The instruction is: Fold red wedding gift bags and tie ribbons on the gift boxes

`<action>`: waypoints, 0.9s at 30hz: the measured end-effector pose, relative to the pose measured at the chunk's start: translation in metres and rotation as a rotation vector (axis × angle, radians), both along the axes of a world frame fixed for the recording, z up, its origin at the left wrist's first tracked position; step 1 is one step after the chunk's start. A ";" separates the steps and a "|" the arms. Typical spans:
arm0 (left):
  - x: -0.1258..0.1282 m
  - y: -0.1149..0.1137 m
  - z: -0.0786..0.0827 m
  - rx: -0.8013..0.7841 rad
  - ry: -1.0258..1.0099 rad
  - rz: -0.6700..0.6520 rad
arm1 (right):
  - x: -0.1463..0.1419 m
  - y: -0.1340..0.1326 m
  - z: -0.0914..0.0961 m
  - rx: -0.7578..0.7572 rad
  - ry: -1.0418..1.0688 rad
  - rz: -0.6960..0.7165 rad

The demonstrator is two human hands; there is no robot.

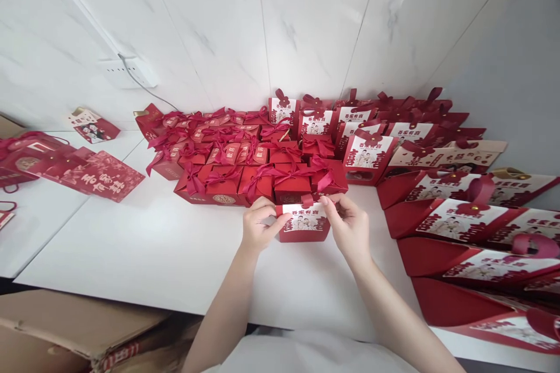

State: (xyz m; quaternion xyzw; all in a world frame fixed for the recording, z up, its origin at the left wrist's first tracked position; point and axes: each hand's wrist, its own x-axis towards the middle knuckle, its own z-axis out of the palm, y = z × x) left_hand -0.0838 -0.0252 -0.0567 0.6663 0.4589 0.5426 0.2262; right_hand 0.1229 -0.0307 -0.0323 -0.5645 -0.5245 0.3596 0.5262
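Note:
A small red gift box (pixel 303 225) with a white picture label stands on the white table (pixel 144 245) in front of me. My left hand (pixel 258 224) pinches its upper left corner, fingers curled on the edge. My right hand (pixel 345 222) pinches the top right edge near the dark red ribbon tab. Both hands are closed on the box.
Behind the box stand several rows of red ribboned boxes (pixel 231 163). Red gift bags (pixel 464 227) lie stacked along the right side. Flat red bags (pixel 102 175) lie at the left. A cardboard carton (pixel 65 326) sits below the table's near edge. A white tiled wall rises behind.

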 end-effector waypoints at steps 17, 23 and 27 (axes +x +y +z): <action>-0.004 0.001 -0.006 -0.103 0.277 -0.106 | 0.009 0.014 -0.008 0.461 -0.243 0.147; -0.002 0.003 -0.008 -0.184 0.328 -0.102 | -0.003 0.018 -0.002 0.358 -0.004 0.262; -0.001 0.003 -0.010 -0.220 0.310 -0.108 | -0.007 0.020 -0.004 0.277 0.113 0.243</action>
